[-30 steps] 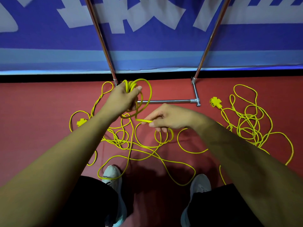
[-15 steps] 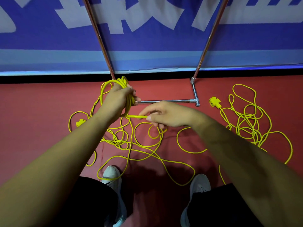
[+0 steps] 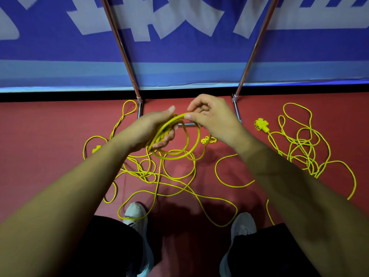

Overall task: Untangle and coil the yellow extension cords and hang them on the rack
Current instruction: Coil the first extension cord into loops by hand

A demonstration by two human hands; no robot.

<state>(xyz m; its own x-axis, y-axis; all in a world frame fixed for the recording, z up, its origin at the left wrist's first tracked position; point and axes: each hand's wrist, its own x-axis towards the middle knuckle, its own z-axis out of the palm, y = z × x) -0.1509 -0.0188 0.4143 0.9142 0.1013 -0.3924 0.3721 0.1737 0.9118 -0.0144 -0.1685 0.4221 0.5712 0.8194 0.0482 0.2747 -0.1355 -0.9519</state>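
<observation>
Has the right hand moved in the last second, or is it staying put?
Yes. The right hand has risen from below the rack's floor bar to above it, bringing cord to the coil in the left hand.

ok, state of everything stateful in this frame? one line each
left hand: closed around a bundle of coiled loops
right hand: pinching the cord, laying a loop onto the coil
coil: partly wound, rest trailing to the floor
centre cord: loose, tangled on the floor
right cord: untouched, tangled on the floor
rack: nothing seen hanging on it
</observation>
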